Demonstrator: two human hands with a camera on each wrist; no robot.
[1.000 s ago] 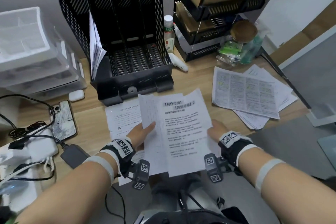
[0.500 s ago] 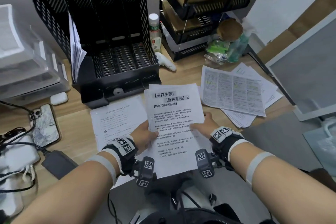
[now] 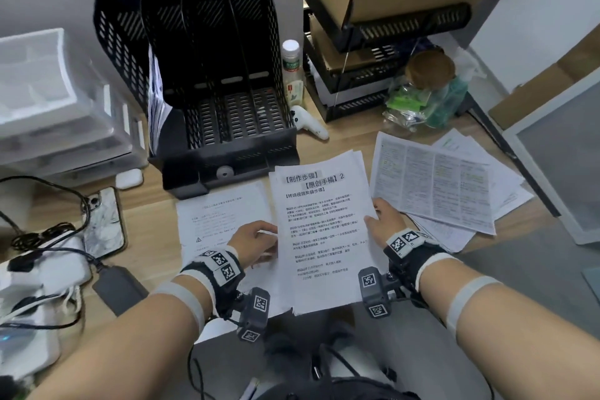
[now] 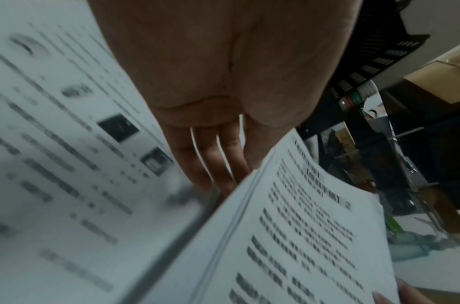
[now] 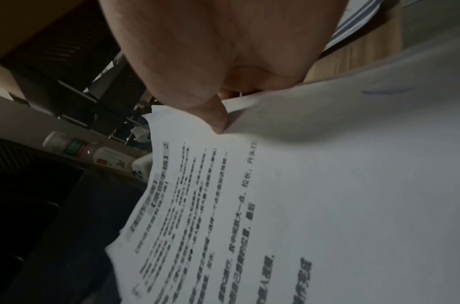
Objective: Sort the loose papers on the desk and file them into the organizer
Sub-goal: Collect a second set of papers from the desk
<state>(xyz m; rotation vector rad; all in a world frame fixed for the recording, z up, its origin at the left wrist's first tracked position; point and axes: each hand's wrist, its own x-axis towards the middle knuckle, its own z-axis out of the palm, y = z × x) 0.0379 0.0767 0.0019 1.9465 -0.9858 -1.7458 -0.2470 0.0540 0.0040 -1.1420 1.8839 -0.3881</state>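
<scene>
White printed sheets [image 3: 321, 230] (thin, flat) held edgewise by left hand [image 3: 255, 242] and right hand [image 3: 381, 221].

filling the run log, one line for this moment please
stage: squaring sheets | left hand: holds stack | right hand: pinches stack | organizer: one slot filled

black mesh organizer [image 3: 207, 81], white papers [image 3: 324, 237]

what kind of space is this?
Likely a cluttered office desk: a black mesh file organizer, loose printed papers on the wooden desk, and stacked document trays holding cardboard boxes.
</scene>
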